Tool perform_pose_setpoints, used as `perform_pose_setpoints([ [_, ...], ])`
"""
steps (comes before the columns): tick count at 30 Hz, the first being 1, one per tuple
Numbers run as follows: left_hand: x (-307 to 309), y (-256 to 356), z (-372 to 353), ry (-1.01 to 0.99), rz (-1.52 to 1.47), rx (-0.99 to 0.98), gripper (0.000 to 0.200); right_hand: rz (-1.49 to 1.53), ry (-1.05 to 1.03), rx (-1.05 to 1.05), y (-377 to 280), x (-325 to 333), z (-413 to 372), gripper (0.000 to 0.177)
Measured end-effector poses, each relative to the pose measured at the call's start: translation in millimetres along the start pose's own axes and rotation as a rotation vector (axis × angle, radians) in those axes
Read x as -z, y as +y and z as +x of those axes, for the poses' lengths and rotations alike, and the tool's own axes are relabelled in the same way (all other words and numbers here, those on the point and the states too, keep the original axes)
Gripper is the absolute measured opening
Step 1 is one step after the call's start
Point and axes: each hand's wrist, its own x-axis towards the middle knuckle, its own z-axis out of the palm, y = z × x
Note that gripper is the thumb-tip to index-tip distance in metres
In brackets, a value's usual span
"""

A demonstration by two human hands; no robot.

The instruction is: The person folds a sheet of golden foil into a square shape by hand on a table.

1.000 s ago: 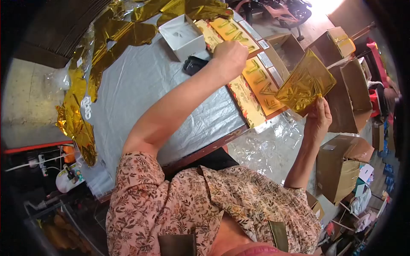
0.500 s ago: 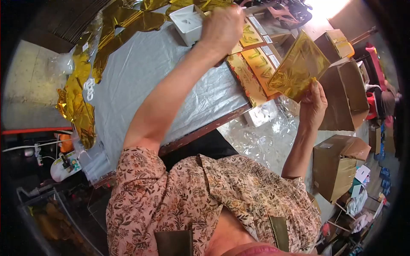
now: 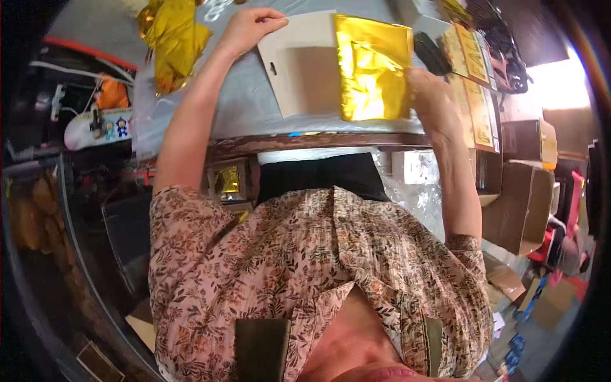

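My left hand (image 3: 249, 30) pinches the upper left edge of a pale card (image 3: 302, 70), thumb and fingers closed together. The card has a small hang slot near its left side and is over the grey-covered table. My right hand (image 3: 434, 99), slightly blurred, grips the right edge of a shiny gold foil packet (image 3: 372, 70). The packet overlaps the card's right side and throws a shadow on it. The right fingertips are partly hidden behind the packet. Just beyond the right hand is a dark oblong object (image 3: 433, 53).
Printed orange packages (image 3: 468, 60) are at the table's right side. A white box (image 3: 425, 14) stands at the back. Gold foil (image 3: 173, 44) drapes on the left, near white rings (image 3: 217, 7). Cardboard boxes (image 3: 519, 207) are at right, beyond the table edge (image 3: 318, 141).
My left hand has come from the white box back to the left and now grips a pale card. My right hand has brought the gold packet leftward over the table. The view has turned.
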Motion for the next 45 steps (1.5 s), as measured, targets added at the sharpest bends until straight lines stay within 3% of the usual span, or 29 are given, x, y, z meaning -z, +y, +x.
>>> perform_pose_setpoints([
  [1,-2.1,-15.3,-1.5,0.016,-0.009,0.011,0.026,0.023,-0.055,-0.016,5.3,-21.2,11.5,0.026],
  [3,-6.9,-44.7,-1.0,0.036,0.044,-0.148,0.025,0.008,-0.142,-0.049,15.7,-47.4,40.7,0.023],
  [5,-13.6,-53.3,0.0,0.054,0.027,-0.145,0.024,-0.137,-0.257,-0.121,14.8,-69.7,61.6,0.020],
  [7,-17.5,-60.7,0.8,0.080,0.096,-0.167,0.022,-0.003,-0.234,-0.168,23.5,-88.6,73.1,0.020],
  [9,-17.7,-51.9,-6.9,0.116,0.137,-0.207,0.022,-0.115,-0.168,-0.126,33.4,-98.6,78.1,0.021],
  [12,-13.8,-40.9,-13.2,0.128,0.020,-0.082,0.033,-0.146,-0.123,-0.178,31.5,-101.1,77.7,0.023],
  [16,-12.5,-37.0,-18.6,0.165,0.027,-0.085,0.030,-0.300,-0.116,-0.095,40.0,-100.8,75.1,0.019],
  [18,-10.5,-36.2,-17.2,0.100,-0.047,-0.009,0.028,-0.354,0.001,-0.022,46.2,-104.5,73.9,0.021],
  [21,-15.4,-41.4,-17.0,0.106,-0.026,-0.042,0.024,-0.472,0.002,-0.053,37.7,-109.5,70.8,0.021],
  [23,-15.7,-47.1,-15.4,0.159,0.045,-0.116,0.025,-0.400,-0.005,-0.033,38.8,-109.1,73.3,0.025],
  [25,-20.6,-56.6,-14.1,0.402,-0.041,-0.254,0.023,-0.325,-0.063,-0.092,42.2,-101.4,74.9,0.029],
  [29,28.7,-76.6,-4.0,0.542,0.265,0.003,0.018,-0.282,-0.041,-0.095,41.4,-98.4,74.4,0.032],
  [35,85.8,-109.9,37.6,0.721,0.492,-0.037,0.018,-0.241,-0.051,-0.136,38.0,-96.6,73.3,0.028],
  [38,102.1,-121.0,67.5,0.640,0.608,-0.166,0.016,-0.186,-0.064,-0.134,39.1,-97.3,72.0,0.027],
  [41,107.1,-119.0,84.2,0.481,0.674,-0.089,0.015,-0.204,-0.063,-0.124,41.4,-95.6,73.7,0.027],
  [45,107.8,-116.4,91.9,0.463,0.807,-0.173,0.016,-0.188,-0.063,-0.150,37.5,-97.6,71.0,0.027],
])
